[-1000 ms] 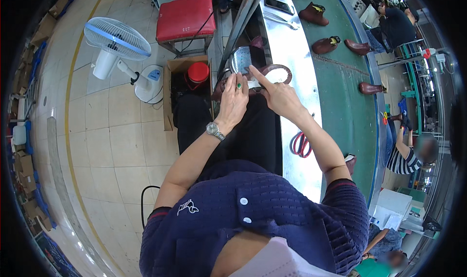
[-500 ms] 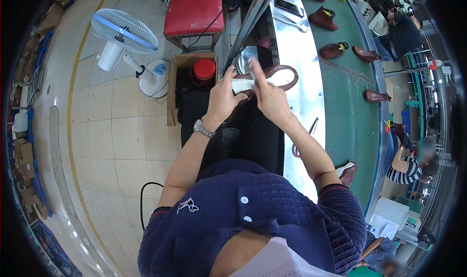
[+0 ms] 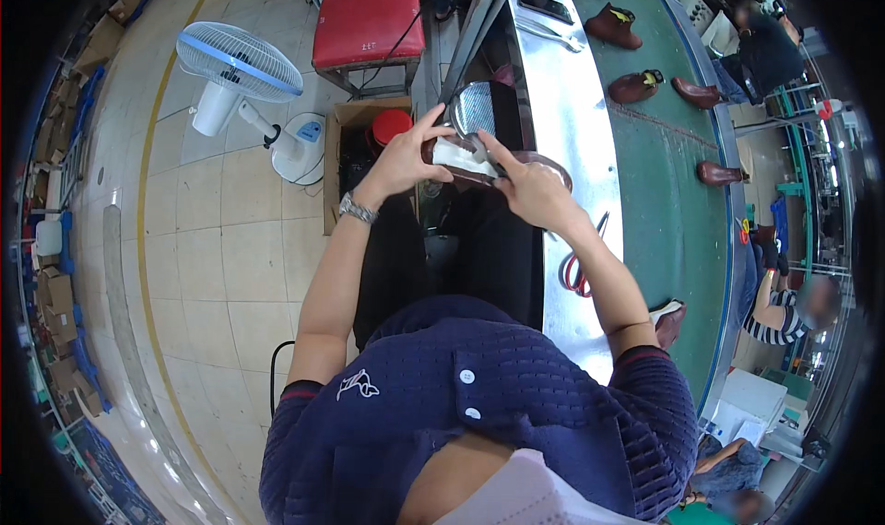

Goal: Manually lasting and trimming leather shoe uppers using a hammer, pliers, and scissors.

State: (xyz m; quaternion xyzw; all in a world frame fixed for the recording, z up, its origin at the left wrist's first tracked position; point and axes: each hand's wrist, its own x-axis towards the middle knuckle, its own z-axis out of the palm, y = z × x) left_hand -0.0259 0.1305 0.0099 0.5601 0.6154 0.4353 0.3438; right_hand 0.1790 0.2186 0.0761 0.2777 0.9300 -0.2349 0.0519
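Note:
Between my two hands lies a brown leather shoe (image 3: 461, 156), turned so that its underside with white patches faces up. My left hand (image 3: 401, 165) grips one end of it, thumb on the near edge and fingers on the far side. My right hand (image 3: 542, 193) is closed over the middle of the underside, index finger stretched along a slim dark tool (image 3: 496, 163). The hand hides most of that tool, so its kind is unclear. Just beyond the shoe is a round silver textured object (image 3: 474, 108).
The metal bench (image 3: 576, 138) carries red-handled scissors (image 3: 575, 274), a phone (image 3: 546, 7) and a metal tool (image 3: 551, 35). Further right, a green belt (image 3: 668, 212) holds several brown boots. A cardboard box (image 3: 355, 112), red stool (image 3: 369, 27) and fan (image 3: 240, 64) stand left. People sit beyond the belt.
My left hand has shifted left and slightly down with the shoe's end. My right hand has moved a little right and down, now covering more of the shoe's middle.

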